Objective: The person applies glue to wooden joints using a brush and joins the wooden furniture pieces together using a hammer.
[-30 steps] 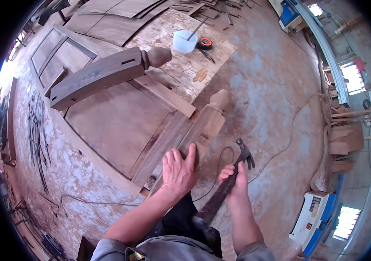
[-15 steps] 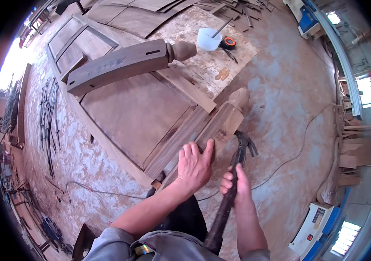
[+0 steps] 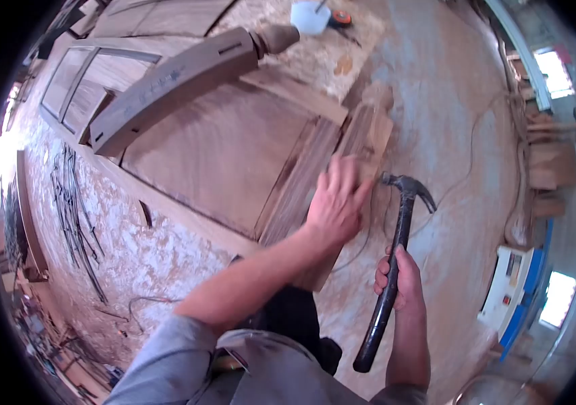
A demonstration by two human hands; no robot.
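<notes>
Hammer [image 3: 381, 304] in right hand [image 3: 401, 278]; left hand [image 3: 336, 208] over wooden leg [image 3: 371, 131].
Right grip closed round the mid-handle; hammer head up, near the leg's right edge, claw toward frame right. Left grip loose, fingers extended, blurred; contact with leg cannot be told. Leg lies along one side of wooden panel [image 3: 224, 155]; curved second leg [image 3: 173, 82] lies across the panel.

Dark rods [image 3: 70, 196] lie on the floor [image 3: 460, 250], a white tub [image 3: 309, 19] beside a tape measure [image 3: 340, 18].
</notes>
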